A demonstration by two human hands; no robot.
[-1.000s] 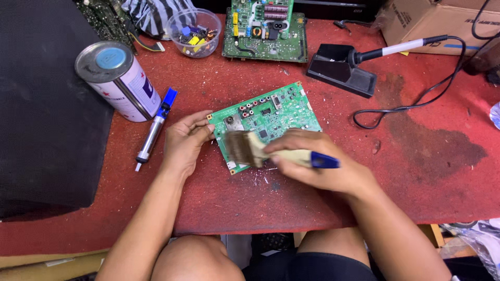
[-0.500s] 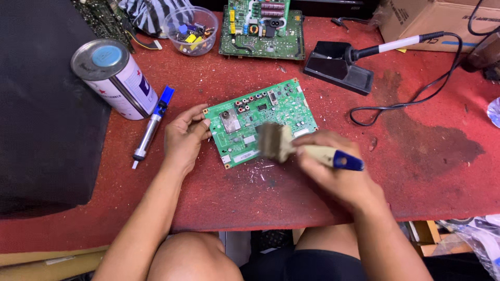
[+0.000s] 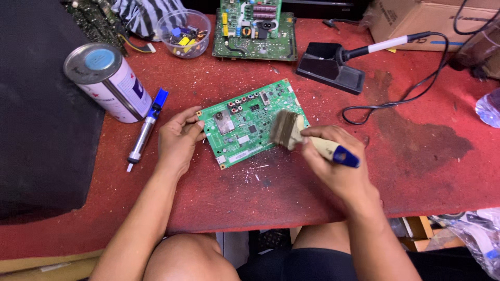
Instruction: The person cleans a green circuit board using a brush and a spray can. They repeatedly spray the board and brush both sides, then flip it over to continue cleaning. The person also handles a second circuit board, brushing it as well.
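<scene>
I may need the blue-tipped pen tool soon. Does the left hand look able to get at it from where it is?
Probably yes. The left hand only steadies the edge of the green circuit board, and the pen tool lies just to its left on bare red table, with nothing between them.

Bright, even light from above on my red worktop (image 3: 416, 156); soft shadows sit under my hands. The brush (image 3: 289, 130) bristles blur slightly, and the frame edges bow outward.
</scene>
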